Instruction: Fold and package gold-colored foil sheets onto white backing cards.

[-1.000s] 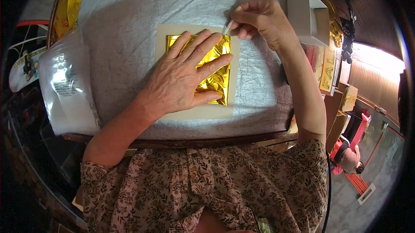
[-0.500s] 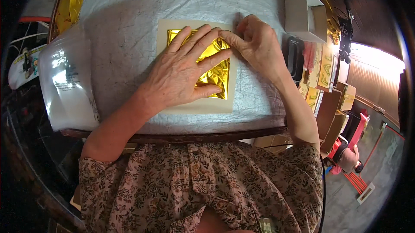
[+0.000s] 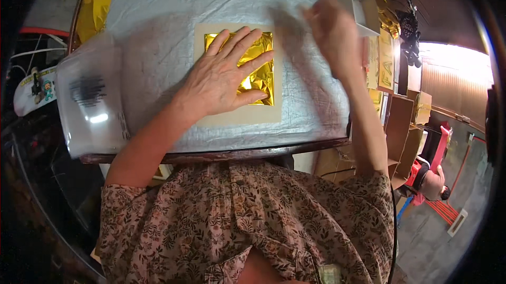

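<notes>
A square of shiny gold foil (image 3: 266, 84) lies on a beige board (image 3: 242, 118) in the middle of the table. My left hand (image 3: 213, 81) rests flat over the foil's left part, fingers spread and pointing up and to the right. Up in the air to the right of the board is my right hand (image 3: 334, 33), bent at the wrist and blurred by motion. Its fingers are smeared, so I cannot make out whether anything is in them. Just beyond it stands an open white box (image 3: 363, 10).
A silvery wrinkled cover (image 3: 158, 20) lies over the table. Clear plastic packaging (image 3: 89, 110) hangs at the left edge. More gold foil (image 3: 97, 7) drapes at the far left corner. Cardboard boxes (image 3: 403, 126) stand to the right; farther off is another person (image 3: 432, 184).
My right hand has left the foil's upper right edge and swung up and right, towards the white box. My left hand stays spread on the foil. The whole view has shifted slightly.
</notes>
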`<state>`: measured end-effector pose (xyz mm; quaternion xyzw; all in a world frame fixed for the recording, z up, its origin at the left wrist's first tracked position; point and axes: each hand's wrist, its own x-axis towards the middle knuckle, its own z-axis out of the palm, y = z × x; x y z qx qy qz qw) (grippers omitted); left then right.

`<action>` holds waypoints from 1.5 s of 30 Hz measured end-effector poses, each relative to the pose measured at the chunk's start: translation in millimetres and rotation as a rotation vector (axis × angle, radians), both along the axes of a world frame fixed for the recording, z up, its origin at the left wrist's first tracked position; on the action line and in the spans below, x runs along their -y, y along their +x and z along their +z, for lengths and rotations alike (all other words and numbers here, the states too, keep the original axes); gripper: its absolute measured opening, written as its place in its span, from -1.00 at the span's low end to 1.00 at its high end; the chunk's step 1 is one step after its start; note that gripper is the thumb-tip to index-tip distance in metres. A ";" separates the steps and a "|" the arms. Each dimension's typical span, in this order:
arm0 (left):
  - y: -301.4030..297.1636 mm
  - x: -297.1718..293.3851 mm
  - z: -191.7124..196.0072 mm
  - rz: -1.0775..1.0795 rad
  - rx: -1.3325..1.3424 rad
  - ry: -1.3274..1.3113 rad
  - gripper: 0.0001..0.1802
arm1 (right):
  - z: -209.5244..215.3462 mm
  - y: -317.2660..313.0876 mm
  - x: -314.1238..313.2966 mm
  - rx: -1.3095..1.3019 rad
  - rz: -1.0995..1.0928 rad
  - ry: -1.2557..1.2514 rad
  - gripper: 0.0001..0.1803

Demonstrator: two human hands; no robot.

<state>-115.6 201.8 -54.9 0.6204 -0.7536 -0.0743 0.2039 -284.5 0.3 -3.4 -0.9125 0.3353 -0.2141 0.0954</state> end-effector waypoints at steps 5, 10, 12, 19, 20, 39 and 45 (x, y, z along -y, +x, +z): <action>-3.5 -2.6 0.9 -0.032 0.020 -0.026 -0.18 | 64.8 -33.2 78.7 -0.096 -0.383 -0.330 -0.64; -2.9 -4.6 -4.0 -0.030 0.050 -0.052 -0.17 | 44.8 -48.0 47.6 -0.160 -0.094 -0.593 -0.74; -1.6 -5.3 -5.0 -0.027 0.067 -0.048 -0.14 | 33.8 -28.8 -13.6 -0.106 0.167 -0.340 -0.62; -1.4 -0.8 -14.2 -0.003 0.086 -0.120 0.05 | -35.1 -33.5 -88.6 -0.191 0.373 0.130 -0.33; -1.0 -0.5 -14.4 -0.003 0.094 -0.133 0.06 | -40.8 -34.9 -90.9 -0.191 0.371 0.135 -0.33; 0.9 -3.3 -16.6 0.000 0.107 -0.138 0.21 | -27.5 -36.0 -104.8 0.160 -0.080 0.328 -0.59; -1.8 -1.6 -15.3 0.010 0.084 -0.126 0.25 | -9.4 -17.2 -107.2 -0.128 -0.191 0.420 -0.69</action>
